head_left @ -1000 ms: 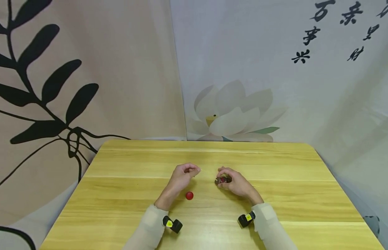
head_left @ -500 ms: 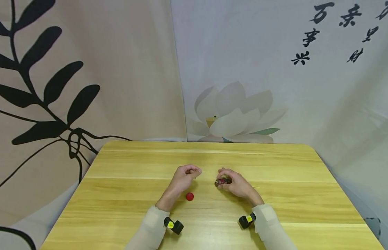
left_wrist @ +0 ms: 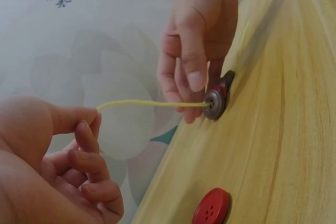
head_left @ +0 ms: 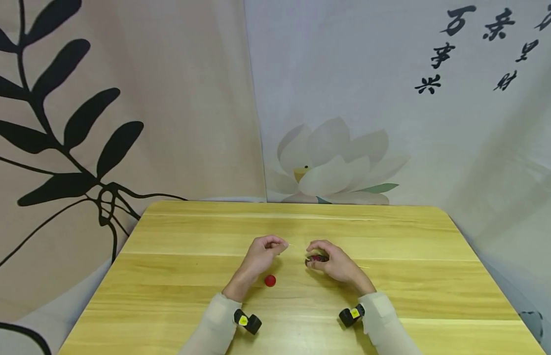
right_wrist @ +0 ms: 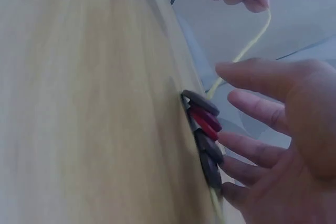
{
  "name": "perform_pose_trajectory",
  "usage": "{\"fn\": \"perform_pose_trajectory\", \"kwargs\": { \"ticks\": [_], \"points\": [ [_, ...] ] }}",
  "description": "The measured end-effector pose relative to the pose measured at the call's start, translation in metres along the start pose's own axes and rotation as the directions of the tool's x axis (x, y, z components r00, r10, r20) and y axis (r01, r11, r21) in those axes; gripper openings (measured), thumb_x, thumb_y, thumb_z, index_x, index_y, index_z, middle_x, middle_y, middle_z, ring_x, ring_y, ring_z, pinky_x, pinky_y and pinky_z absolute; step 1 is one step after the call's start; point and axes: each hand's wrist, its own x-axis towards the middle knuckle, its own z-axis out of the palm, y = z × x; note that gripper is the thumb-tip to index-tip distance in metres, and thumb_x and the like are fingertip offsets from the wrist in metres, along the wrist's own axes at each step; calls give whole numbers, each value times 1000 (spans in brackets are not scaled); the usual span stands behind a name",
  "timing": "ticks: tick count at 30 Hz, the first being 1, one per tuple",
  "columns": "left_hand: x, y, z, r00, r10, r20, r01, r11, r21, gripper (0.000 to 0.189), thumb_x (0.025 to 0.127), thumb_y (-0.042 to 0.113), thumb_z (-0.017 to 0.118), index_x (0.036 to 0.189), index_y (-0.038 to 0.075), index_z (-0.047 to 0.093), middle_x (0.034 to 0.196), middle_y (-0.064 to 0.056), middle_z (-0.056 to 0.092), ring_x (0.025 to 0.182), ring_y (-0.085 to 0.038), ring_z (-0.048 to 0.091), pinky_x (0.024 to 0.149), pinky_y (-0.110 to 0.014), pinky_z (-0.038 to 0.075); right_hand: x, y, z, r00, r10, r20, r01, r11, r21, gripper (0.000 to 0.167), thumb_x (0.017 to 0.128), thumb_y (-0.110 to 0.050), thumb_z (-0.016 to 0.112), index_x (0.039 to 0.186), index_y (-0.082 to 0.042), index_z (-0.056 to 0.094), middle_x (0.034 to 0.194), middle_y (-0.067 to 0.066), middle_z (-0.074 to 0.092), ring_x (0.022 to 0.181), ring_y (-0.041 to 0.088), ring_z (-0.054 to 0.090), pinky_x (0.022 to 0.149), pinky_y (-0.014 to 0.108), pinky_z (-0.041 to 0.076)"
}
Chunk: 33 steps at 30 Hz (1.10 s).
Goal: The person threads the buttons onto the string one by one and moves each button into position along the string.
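My left hand (head_left: 259,255) pinches the end of a yellow string (left_wrist: 152,103) between thumb and forefinger. In the left wrist view the string runs taut into a hole of a brown button (left_wrist: 214,104). Behind that one, several dark and red buttons (right_wrist: 203,121) are strung in a leaning row on the tabletop. Around the row lies my right hand (head_left: 336,260), its thumb apart from the buttons and its loosely bent fingertips at their side. The string's other end comes out past the last button. A loose red button (head_left: 270,280) with holes lies near my left wrist.
The wooden table (head_left: 191,296) has its far edge against printed cloth hangings (head_left: 204,98). A black camera (head_left: 248,322) is strapped on each sleeve. The string's tail lies on the table to the right of my right hand.
The right fingers have loosened and spread slightly from the buttons. Otherwise the hands keep nearly the same places, with the left still pinching the string. The head view has tilted a little upward.
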Motion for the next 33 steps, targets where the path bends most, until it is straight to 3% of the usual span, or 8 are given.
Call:
{"fn": "perform_pose_trajectory", "kwargs": {
  "ticks": [7, 13, 18, 25, 33],
  "points": [
    [0, 0, 0, 1000, -3, 7, 3, 1000, 0, 26, 96, 22, 65, 104, -2, 69, 83, -1, 58, 85, -28, 52, 67, -28, 39, 1, -6, 1, 1000, -15, 7, 14, 995, 94, 36, 93, -9, 69, 127, -3, 58, 145, 22, 45, 126, 39, 54, 101, 49, 47],
    [0, 1, -1, 1000, 3, 16, -3, 1000, 0, 25, 96, 21, 65, 105, -2, 69, 89, -10, 60, 85, -26, 51, 68, -28, 39, -6, -41, -2, 1000, -19, 8, 17, 991, 133, 34, 94, -2, 65, 127, 1, 57, 146, 29, 40, 109, 40, 64, 94, 51, 50],
    [-1, 0, -1, 1000, 7, 14, -7, 1000, 6, 25, 96, 21, 65, 104, -2, 69, 84, -3, 58, 81, -21, 50, 67, -27, 39, -2, -40, 1, 999, -37, -14, 38, 993, 113, 34, 94, -4, 65, 127, -4, 58, 146, 27, 43, 119, 44, 56, 99, 58, 44],
    [-1, 1, 0, 1000, 7, 8, -7, 1000, 5, 25, 96, 22, 66, 104, -2, 70, 81, 0, 56, 79, -17, 48, 67, -27, 38, 6, -31, 6, 995, -95, 0, 94, 986, 141, 37, 95, -9, 66, 129, -1, 57, 140, 20, 50, 125, 41, 51, 95, 51, 50],
    [-2, 1, 0, 1000, 3, 10, -3, 1000, 1, 27, 96, 25, 66, 105, 0, 70, 80, 1, 55, 74, -14, 46, 63, -25, 37, 8, -38, 10, 985, -169, -15, 169, 985, 32, 32, 95, -14, 67, 125, -4, 61, 129, 16, 61, 128, 34, 52, 106, 62, 36]
  ]
}}
